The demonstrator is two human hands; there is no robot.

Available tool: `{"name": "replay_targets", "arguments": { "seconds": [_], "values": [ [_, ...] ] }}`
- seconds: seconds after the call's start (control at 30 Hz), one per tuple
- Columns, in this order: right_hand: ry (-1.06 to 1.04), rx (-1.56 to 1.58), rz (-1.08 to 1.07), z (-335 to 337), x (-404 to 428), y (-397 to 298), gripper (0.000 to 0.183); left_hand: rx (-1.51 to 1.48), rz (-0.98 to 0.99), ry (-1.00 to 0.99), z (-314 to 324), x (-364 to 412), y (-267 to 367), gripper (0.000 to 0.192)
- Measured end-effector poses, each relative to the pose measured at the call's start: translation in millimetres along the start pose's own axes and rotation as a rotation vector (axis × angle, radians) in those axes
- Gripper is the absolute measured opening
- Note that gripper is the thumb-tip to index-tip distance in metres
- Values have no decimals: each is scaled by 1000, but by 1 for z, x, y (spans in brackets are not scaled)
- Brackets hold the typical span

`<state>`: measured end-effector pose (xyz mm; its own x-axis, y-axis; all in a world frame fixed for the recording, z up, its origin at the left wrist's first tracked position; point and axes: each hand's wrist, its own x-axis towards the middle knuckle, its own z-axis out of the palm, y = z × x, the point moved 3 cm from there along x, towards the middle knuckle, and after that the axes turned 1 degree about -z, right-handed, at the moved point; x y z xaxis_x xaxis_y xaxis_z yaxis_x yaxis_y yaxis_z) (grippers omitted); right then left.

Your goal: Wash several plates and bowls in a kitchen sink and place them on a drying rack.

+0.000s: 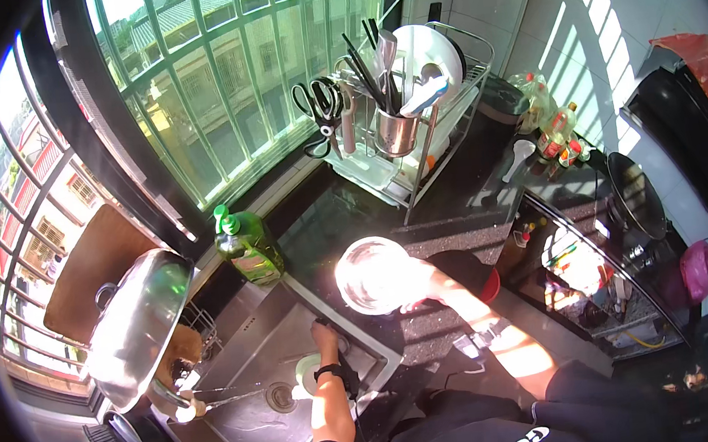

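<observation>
My right hand (427, 281) grips the rim of a shiny round metal bowl (370, 275), held over the dark countertop beside the sink; bright sunlight washes out part of hand and bowl. Down in the stainless steel sink (253, 435) is my left hand (325, 337), near the right side of the basin; its fingers are partly hidden and what they touch is unclear. Close to that wrist, a pale green bowl (308, 374) lies in the basin. Water runs from the faucet (187, 408) towards the drain (280, 397).
A green pump bottle (248, 247) stands at the sink's corner. Behind is a wire dish rack (412, 199) with utensils and plates. A large metal lid (140, 324) leans at the left. Bottles (556, 131) and a glass-topped stove panel (589, 275) are at the right.
</observation>
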<state>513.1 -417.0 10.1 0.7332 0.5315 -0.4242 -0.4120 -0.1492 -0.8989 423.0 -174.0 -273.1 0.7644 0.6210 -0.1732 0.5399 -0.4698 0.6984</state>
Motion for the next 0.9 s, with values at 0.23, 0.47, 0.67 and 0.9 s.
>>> {"name": "replay_targets", "arguments": {
  "seconds": [0.23,0.47,0.67,0.9],
  "values": [
    [670,29,-227,-217,-19,-48,22,335,-366,-87,41,32,-19,44],
    [415,191,-275,-223,146,-106,19,247,-227,40,36,24,-37,34],
    [264,218,-651,-225,234,-116,18,275,-219,-16,21,22,-40,38],
    [169,342,-650,-214,230,-110,17,-82,-370,-71,22,41,-49,40]
  ]
}}
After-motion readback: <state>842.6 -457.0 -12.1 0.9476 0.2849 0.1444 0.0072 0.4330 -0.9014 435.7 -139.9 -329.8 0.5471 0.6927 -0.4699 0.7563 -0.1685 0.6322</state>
